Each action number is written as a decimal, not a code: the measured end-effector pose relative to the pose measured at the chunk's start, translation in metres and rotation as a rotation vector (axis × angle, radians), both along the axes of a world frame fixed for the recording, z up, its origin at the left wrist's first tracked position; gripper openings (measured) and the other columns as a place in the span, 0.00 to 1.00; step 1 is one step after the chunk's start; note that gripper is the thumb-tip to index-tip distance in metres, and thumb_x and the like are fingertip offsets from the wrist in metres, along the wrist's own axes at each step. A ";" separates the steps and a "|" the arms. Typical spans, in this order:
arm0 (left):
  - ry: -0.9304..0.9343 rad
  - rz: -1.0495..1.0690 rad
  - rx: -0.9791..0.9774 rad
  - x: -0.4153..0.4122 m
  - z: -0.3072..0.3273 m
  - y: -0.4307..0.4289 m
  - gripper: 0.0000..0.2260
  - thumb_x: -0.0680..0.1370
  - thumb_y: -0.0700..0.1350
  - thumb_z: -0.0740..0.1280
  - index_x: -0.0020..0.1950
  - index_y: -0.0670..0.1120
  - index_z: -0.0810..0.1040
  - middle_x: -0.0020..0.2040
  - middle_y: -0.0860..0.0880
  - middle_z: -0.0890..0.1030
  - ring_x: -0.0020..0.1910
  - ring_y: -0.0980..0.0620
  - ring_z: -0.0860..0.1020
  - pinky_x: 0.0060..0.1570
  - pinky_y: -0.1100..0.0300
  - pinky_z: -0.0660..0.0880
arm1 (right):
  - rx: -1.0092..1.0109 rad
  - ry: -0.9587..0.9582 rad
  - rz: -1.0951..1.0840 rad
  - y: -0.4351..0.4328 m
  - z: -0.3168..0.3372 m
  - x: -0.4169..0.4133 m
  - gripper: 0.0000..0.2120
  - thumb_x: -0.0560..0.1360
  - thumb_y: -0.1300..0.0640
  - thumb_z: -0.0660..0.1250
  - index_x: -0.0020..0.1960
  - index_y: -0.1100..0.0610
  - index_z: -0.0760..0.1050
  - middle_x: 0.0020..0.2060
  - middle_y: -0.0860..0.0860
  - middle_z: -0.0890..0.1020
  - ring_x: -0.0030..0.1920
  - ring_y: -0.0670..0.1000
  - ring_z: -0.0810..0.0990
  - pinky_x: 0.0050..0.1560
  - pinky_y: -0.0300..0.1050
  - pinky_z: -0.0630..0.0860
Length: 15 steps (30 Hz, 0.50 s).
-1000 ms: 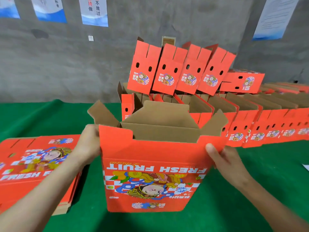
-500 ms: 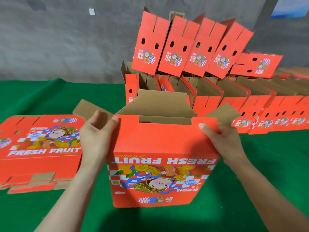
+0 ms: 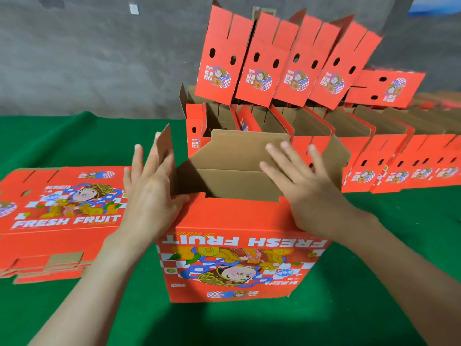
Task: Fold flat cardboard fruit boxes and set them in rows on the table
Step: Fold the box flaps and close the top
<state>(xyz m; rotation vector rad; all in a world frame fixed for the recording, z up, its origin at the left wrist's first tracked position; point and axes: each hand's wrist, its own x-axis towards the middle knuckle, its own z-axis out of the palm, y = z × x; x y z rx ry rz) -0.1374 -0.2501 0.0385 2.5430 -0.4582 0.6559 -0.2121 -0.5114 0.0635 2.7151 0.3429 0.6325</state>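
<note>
Fingers [image 3: 137, 161] straight, the left hand [image 3: 149, 196] presses the box's [image 3: 237, 245] left flap [image 3: 166, 148]; the right hand [image 3: 306, 188] spreads flat over its open top.

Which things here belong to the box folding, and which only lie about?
Job: half-folded red cardboard box; left hand; right hand; stack of flat red cardboard boxes; rows of folded red cardboard boxes; green table.
Lying about: small white paper label on grey wall; blue poster corner.

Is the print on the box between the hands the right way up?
No, the FRESH FRUIT lettering on the open box reads upside down.
</note>
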 end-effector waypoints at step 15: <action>0.125 -0.376 0.094 0.015 0.012 -0.012 0.19 0.80 0.48 0.62 0.71 0.49 0.70 0.60 0.41 0.78 0.58 0.40 0.75 0.51 0.60 0.67 | 0.368 0.421 0.072 -0.026 -0.003 0.023 0.45 0.69 0.65 0.62 0.78 0.44 0.44 0.76 0.43 0.33 0.72 0.41 0.27 0.69 0.39 0.28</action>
